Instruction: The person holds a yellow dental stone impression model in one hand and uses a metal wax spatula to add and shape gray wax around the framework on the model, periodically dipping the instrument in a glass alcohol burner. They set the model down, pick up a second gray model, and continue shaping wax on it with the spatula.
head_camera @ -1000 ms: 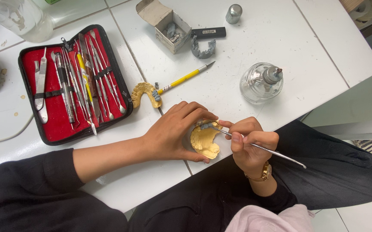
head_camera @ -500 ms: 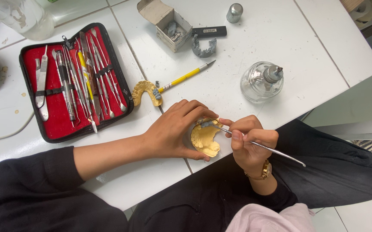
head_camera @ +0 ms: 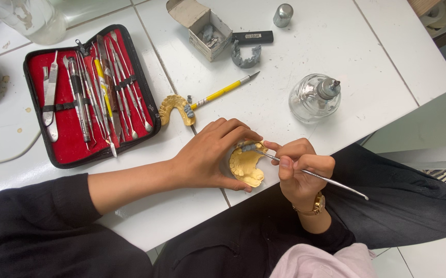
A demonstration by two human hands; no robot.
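The yellow dental cast (head_camera: 247,166) lies at the near edge of the white worktop (head_camera: 336,46), a little below the centre of the view. The left hand (head_camera: 207,157) grasps the cast from the 9 o'clock side, with fingers arched over its top and the thumb under its lower edge. The right hand (head_camera: 300,170), at 3 o'clock of the cast, is clenched around a thin metal instrument (head_camera: 315,175) like a pen; the tip touches the grey teeth on the upper rim of the cast.

At 11 o'clock of the cast lies a second yellow cast (head_camera: 176,109), and a yellow pencil-like tool (head_camera: 223,90) is just beside it. Further at 10 o'clock an open red tool case (head_camera: 86,98) holds many metal instruments. At 1 o'clock stands a glass spirit lamp (head_camera: 315,98). At 12 o'clock, well apart, is a small open cardboard box (head_camera: 199,28).
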